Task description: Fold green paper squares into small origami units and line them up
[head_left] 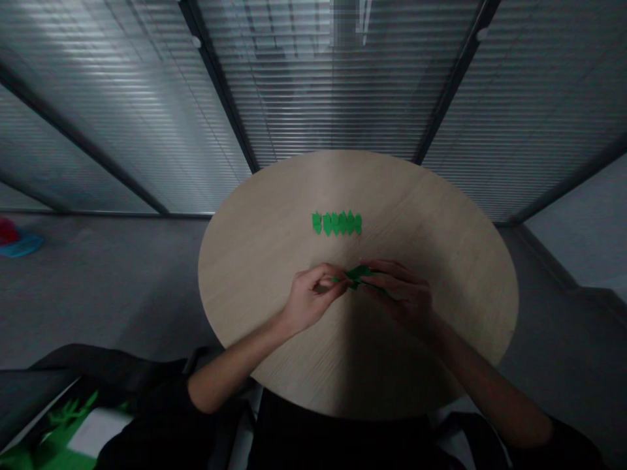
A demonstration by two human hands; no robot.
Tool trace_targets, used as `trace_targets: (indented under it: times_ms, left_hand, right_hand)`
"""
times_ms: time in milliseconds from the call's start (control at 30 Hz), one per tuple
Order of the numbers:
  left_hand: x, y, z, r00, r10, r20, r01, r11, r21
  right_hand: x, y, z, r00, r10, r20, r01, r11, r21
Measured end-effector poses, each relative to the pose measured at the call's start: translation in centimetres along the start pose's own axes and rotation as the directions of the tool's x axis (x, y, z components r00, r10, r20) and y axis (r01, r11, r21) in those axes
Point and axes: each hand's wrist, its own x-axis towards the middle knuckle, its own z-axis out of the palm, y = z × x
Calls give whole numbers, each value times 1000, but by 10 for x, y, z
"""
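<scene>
Both my hands meet over the middle of a round wooden table point(431, 215). My left hand point(309, 297) pinches one end of a small green folded paper piece point(359, 273). My right hand point(404, 290) has its fingers closed on the other end of the same piece. Much of the paper is hidden under my fingers. Farther from me on the table lies a row of several green folded paper pieces point(337, 223), side by side and touching.
Window blinds with dark frames point(215, 78) stand behind the table. Green paper sheets point(53, 434) lie at the lower left by my lap. A red and blue object point(17, 240) sits on the grey floor at far left.
</scene>
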Motion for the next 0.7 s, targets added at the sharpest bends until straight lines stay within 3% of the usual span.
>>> trace_targets:
  times_ms: [333,700]
  left_hand:
    - [0,2,1,999,-29,24,29,1000,-8]
    - [-1,2,-2,998,17,69,-24,994,103]
  right_hand:
    - [1,-6,-2,1000,-12,-3,12,994,-105]
    - [4,-6,-3,999,-36,31,41,983,-177]
